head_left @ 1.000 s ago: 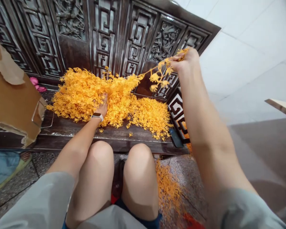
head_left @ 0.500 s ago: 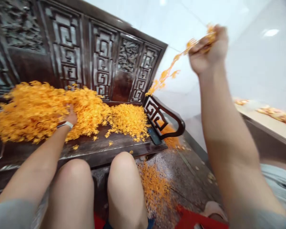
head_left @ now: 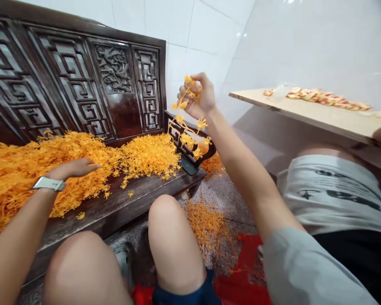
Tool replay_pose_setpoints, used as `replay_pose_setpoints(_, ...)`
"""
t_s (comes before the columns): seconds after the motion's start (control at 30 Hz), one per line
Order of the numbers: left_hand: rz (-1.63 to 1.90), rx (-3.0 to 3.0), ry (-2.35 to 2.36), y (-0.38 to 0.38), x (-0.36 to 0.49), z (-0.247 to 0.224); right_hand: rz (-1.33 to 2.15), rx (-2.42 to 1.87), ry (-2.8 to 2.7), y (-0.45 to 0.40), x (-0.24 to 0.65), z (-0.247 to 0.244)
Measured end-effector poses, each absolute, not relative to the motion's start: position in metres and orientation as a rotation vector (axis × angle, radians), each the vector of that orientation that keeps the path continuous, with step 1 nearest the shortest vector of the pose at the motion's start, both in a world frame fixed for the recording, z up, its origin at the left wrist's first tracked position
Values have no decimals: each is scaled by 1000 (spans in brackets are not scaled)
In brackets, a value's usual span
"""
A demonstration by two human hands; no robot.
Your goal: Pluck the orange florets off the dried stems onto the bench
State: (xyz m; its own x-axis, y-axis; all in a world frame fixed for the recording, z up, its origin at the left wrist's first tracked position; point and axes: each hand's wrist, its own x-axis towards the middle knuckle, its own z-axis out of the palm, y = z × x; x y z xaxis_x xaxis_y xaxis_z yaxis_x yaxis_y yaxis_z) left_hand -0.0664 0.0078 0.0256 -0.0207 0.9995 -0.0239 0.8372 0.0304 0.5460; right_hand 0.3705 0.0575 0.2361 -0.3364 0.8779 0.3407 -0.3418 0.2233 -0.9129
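My right hand (head_left: pixel 205 95) is raised above the bench's armrest, its fingers curled round a strand of orange plastic flower pieces (head_left: pixel 186 137) that dangles below the palm. My left hand (head_left: pixel 74 168), with a pale watch (head_left: pixel 49 184) at the wrist, reaches over the large heap of orange flower pieces (head_left: pixel 82 146). Its fingers are stretched out, and nothing shows in them. To the right of that heap lies a smaller pile of loose orange blossoms (head_left: pixel 150 154). Both piles rest on the dark wooden bench (head_left: pixel 139 197).
A dark phone (head_left: pixel 189 166) lies at the bench's right end by the carved armrest (head_left: pixel 209 152). Orange bits (head_left: pixel 206 224) and red material (head_left: pixel 241 284) cover parts of the floor. Another person (head_left: pixel 339 190) sits at right beside a board (head_left: pixel 324 114) holding reddish-yellow pieces.
My right hand has come down and left with the strand, which now hangs bunched instead of stretched out. My left hand has lifted out of the heap. The view has turned right.
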Motion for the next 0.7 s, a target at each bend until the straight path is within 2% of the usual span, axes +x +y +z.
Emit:
replay_pose_setpoints(0.03, 547, 1955, 1799, 2, -44, 41, 1411, -555, -1403, 57, 362, 228)
replay_pose_setpoints(0.1, 899, 2027, 1596, -7, 6, 73, 1482, -550, -1448, 59, 341, 210)
replay_pose_setpoints(0.2, 1311, 1783, 1241, -6, 70, 105, 1592, -537, -1474, 66, 299, 176)
replay_pose_setpoints(0.33, 1577, 1635, 1257, 15, 100, 90, 1520, -715, -1432, 71, 242, 125)
replay_pose_setpoints(0.5, 1479, 1539, 1333, 26, 69, 33, 1331, -899, -1432, 77, 202, 63)
replay_pose_setpoints(0.7, 1332, 1591, 1444, 23, 38, 15, 1598, -892, -1174, 82, 188, 11)
